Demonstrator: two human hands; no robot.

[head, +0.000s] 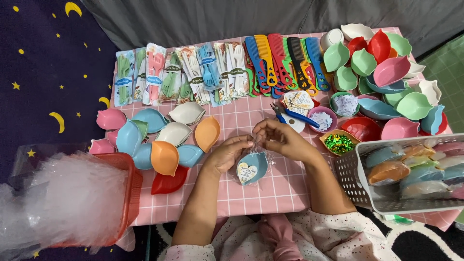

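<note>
Fingers (pixel 257 133): both sets pinched shut on the gathered neck of a clear plastic bag (pixel 256 150). Left hand (pixel 227 154) cups its side; right hand (pixel 282 140) grips the top. Contents: one blue leaf-shaped dish (pixel 255 166) with a heart-shaped card, low over the pink checked desk (pixel 270 191). Adjacent left: loose coloured leaf dishes (pixel 159 137), red basket (pixel 133 188) of clear bags. Right: white basket (pixel 353 183) of wrapped dishes. Beyond: blue-handled pliers (pixel 295 116), combs (pixel 285 60), cutlery packs (pixel 179 75).
</note>
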